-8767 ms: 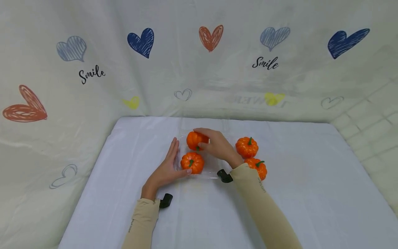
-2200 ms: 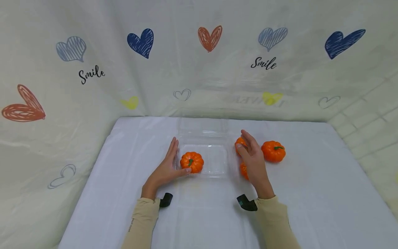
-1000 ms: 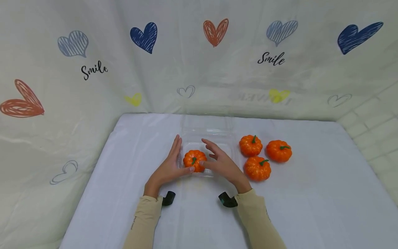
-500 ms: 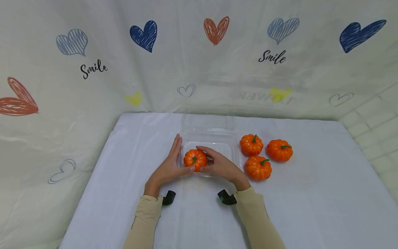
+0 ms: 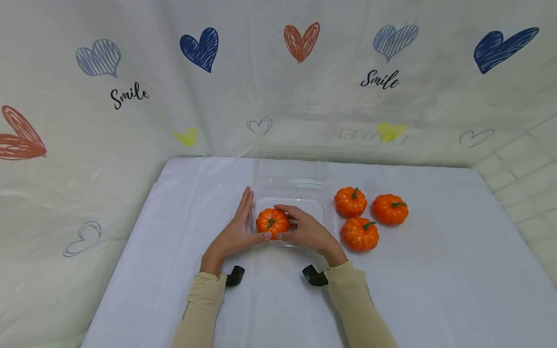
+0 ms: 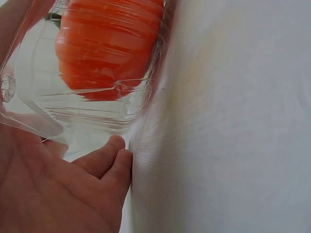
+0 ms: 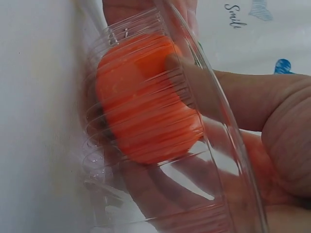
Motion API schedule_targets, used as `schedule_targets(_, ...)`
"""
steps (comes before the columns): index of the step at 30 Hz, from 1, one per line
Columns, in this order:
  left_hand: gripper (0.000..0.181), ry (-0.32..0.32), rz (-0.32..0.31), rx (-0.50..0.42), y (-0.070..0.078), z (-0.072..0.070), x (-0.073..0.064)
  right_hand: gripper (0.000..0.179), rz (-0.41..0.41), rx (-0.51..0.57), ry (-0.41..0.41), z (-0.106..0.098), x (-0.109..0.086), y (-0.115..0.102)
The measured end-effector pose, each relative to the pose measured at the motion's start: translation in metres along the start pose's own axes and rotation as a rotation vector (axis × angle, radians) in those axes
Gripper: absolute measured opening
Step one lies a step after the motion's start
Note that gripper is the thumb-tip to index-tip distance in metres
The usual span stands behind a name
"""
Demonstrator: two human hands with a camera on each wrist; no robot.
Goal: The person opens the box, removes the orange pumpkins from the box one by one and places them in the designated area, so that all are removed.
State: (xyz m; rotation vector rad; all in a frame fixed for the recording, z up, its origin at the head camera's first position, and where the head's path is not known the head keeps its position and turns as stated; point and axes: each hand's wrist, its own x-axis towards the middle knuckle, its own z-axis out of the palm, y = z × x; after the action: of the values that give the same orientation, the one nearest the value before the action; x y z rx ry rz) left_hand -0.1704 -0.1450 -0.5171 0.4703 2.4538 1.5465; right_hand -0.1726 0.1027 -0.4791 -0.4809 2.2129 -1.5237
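A clear plastic clamshell box (image 5: 311,205) stands on the table with its lid (image 5: 289,170) tipped back. Inside, at the front left, sits a small orange pumpkin (image 5: 272,221) with a green stem. My right hand (image 5: 306,233) reaches in and grips that pumpkin, thumb at its front and fingers curled round its far right side; the right wrist view shows them through the clear wall. Along the box's left wall lies my left hand (image 5: 235,234), fingers straight and together, its thumb over the front rim. In the left wrist view two left fingertips touch the tablecloth.
Right of the box, three more pumpkins lie close together: one at the back (image 5: 350,201), one in front (image 5: 359,234) and one farther right (image 5: 390,210). A white cloth (image 5: 435,270) covers the table, and a curtain printed with hearts (image 5: 301,42) hangs behind it.
My right hand has taken a pumpkin out of the box to the right-hand group, then come back and gripped the one inside. My left hand has stayed at the box's left side.
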Motion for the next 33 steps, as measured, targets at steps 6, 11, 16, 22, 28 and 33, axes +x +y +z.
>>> schedule_targets(6, 0.125, -0.006, -0.004, 0.006, 0.000, 0.000, 0.000, 0.068, -0.054, -0.127, 0.074, 0.004, 0.000, -0.001)
schedule_targets(11, 0.125, -0.009, -0.015, 0.000, 0.002, 0.000, 0.000, 0.068, -0.049, -0.216, 0.138, 0.006, -0.001, -0.007)
schedule_targets(16, 0.127, -0.012, -0.020, 0.001, 0.002, -0.001, 0.001, 0.070, -0.012, -0.201, 0.179, 0.005, -0.001, -0.012)
schedule_targets(22, 0.126, -0.004, -0.022, 0.004, 0.000, -0.002, 0.001, 0.070, -0.056, -0.177, 0.225, 0.003, -0.002, -0.015)
schedule_targets(28, 0.125, -0.005, -0.021, -0.008, 0.000, -0.002, 0.000, 0.069, -0.077, -0.153, 0.268, 0.002, -0.003, -0.017)
schedule_targets(33, 0.126, -0.008, -0.021, 0.003, 0.000, -0.003, 0.000, 0.068, -0.083, -0.107, 0.296, 0.002, -0.006, -0.017)
